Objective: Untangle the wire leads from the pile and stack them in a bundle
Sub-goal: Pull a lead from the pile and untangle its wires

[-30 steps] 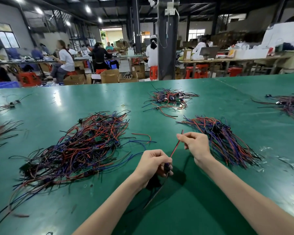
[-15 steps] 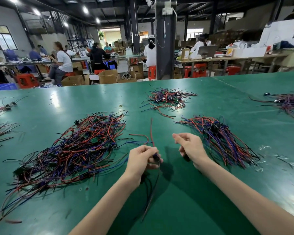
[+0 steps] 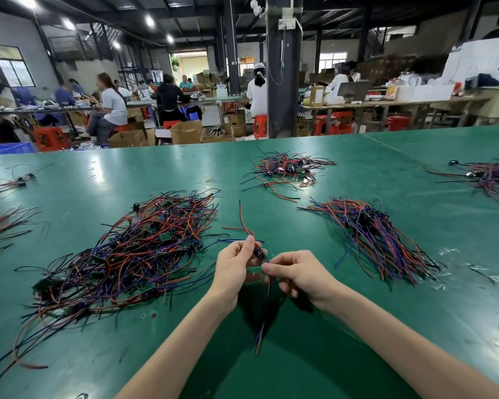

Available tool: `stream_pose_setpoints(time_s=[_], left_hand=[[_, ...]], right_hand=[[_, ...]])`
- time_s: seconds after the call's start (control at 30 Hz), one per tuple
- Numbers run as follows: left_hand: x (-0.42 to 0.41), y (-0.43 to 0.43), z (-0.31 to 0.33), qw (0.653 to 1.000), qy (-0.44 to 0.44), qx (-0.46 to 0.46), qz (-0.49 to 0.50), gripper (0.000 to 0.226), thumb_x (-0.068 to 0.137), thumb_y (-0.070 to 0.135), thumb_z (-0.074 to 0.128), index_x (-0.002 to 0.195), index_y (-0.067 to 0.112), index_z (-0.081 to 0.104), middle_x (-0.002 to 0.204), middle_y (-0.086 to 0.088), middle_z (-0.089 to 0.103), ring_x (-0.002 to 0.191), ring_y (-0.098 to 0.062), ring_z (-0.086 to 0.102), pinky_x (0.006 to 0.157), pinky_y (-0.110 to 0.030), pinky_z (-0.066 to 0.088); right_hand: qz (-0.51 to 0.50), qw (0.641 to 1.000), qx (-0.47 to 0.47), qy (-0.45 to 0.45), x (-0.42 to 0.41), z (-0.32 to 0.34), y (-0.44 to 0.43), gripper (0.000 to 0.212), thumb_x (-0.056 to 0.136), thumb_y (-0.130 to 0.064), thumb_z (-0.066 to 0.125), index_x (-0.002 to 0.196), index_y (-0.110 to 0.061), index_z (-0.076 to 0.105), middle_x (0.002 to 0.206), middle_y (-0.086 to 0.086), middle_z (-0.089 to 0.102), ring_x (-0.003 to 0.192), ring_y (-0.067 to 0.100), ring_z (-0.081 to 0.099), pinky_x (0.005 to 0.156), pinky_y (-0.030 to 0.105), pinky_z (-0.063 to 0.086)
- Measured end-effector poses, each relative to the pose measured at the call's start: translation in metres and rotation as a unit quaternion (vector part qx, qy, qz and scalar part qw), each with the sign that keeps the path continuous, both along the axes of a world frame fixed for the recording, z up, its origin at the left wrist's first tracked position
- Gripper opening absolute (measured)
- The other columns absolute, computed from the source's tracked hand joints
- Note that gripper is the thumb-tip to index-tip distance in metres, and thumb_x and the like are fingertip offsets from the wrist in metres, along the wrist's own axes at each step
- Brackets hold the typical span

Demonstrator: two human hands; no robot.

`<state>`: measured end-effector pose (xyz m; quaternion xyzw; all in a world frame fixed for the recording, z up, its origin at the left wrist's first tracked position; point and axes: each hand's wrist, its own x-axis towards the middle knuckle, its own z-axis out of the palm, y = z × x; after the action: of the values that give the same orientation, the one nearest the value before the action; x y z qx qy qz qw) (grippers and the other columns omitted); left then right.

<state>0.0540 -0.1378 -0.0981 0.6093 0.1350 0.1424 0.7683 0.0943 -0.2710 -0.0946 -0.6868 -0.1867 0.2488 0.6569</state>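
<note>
Smooth, glossy green table top (image 3: 104, 180) catching light glare; at nine o'clock, a tangled pile of red, blue and black plastic-coated wires (image 3: 133, 254); at twelve o'clock, matt brown cardboard boxes (image 3: 186, 132).

- Seen of the body: two hands and two forearms, entering from the near edge of the view.
- Left hand (image 3: 233, 267): bare from fingertips to wrist, slim fingers, smooth back of hand.
- Right hand (image 3: 298, 273): bare likewise, slim, knuckle row and wrist bone clearly outlined.
- Left forearm (image 3: 182, 338): bare along all its visible length, slender, widening towards the near edge under the wide-angle lens.
- Right forearm (image 3: 401, 338): bare along all its visible length, looks thicker towards the near right corner, same lens effect.
- Fingernail detail too blurred to record.
</note>
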Motion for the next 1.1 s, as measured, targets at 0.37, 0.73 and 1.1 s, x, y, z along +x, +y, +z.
stream_pose_setpoints(time_s=[0.37,0.73,1.1], left_hand=[[0.0,0.002,-0.005,0.996,-0.029,0.04,-0.077,0.011,0.093,0.003,0.056,0.1,0.012,0.059,0.076,-0.006,0.07,0.062,-0.011,0.064,0.056,-0.022,0.052],[0.004,0.009,-0.014,0.986,-0.054,0.135,-0.079,0.026,0.085,0.001,0.066,0.103,0.02,0.061,0.082,-0.014,0.066,0.068,-0.015,0.062,0.066,-0.023,0.051],[0.006,0.009,-0.016,0.991,-0.056,0.116,-0.025,0.025,0.081,0.004,0.071,0.098,0.017,0.058,0.069,-0.007,0.061,0.068,-0.02,0.06,0.072,-0.031,0.052]], right_hand=[[-0.023,0.997,0.051,0.057,0.004,-0.005,0.001,0.014,0.083,-0.002,0.067,0.095,0.005,0.066,0.071,0.009,0.058,0.033,0.005,0.036,0.03,0.015,0.025],[-0.009,0.999,0.01,0.042,0.005,-0.003,-0.002,0.007,0.086,0.002,0.062,0.079,0.0,0.064,0.054,0.004,0.056,0.033,0.005,0.036,0.03,0.014,0.023],[0.018,0.998,-0.014,0.057,0.006,0.003,-0.004,0.012,0.086,0.0,0.062,0.074,-0.003,0.063,0.059,0.008,0.058,0.033,0.006,0.036,0.03,0.013,0.022]])
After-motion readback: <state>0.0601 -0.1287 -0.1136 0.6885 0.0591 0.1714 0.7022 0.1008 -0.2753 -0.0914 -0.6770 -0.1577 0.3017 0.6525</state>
